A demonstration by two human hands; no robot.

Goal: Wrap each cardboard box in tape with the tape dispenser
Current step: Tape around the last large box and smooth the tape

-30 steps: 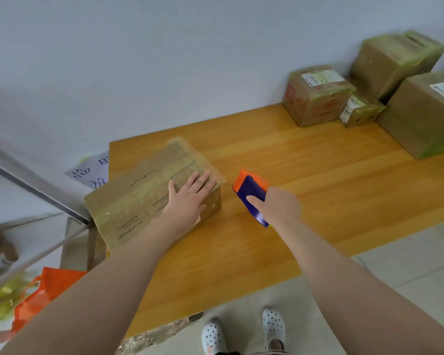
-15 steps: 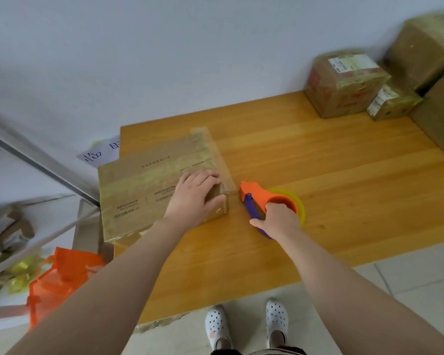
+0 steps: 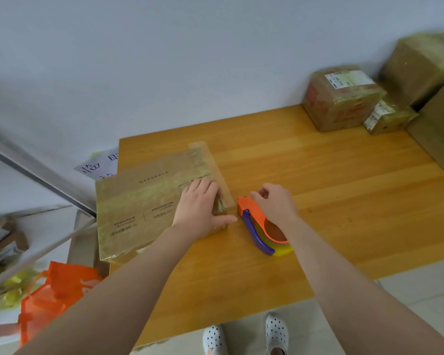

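Observation:
A flat cardboard box (image 3: 139, 201), glossy with tape, lies at the left end of the wooden table (image 3: 318, 201). My left hand (image 3: 198, 208) presses on the box's right end, thumb spread along the near corner. A strip of tape sticks out past that end onto the table. Just to the right, the orange and blue tape dispenser (image 3: 254, 226) lies flat on the table with its yellowish roll. My right hand (image 3: 274, 203) is over the dispenser's top, fingers loosely curled near the orange head. The blue handle is bare.
Several taped boxes stand at the table's far right: a labelled one (image 3: 341, 98), a small one (image 3: 387, 116) and two bigger ones (image 3: 420, 62) (image 3: 441, 129). An orange bag (image 3: 54, 290) and a shelf with small boxes (image 3: 3, 239) are left of the table.
The dispenser went from held upright in my right hand to lying flat on the table, and that hand has loosened from it. My left hand slid to the box's right end.

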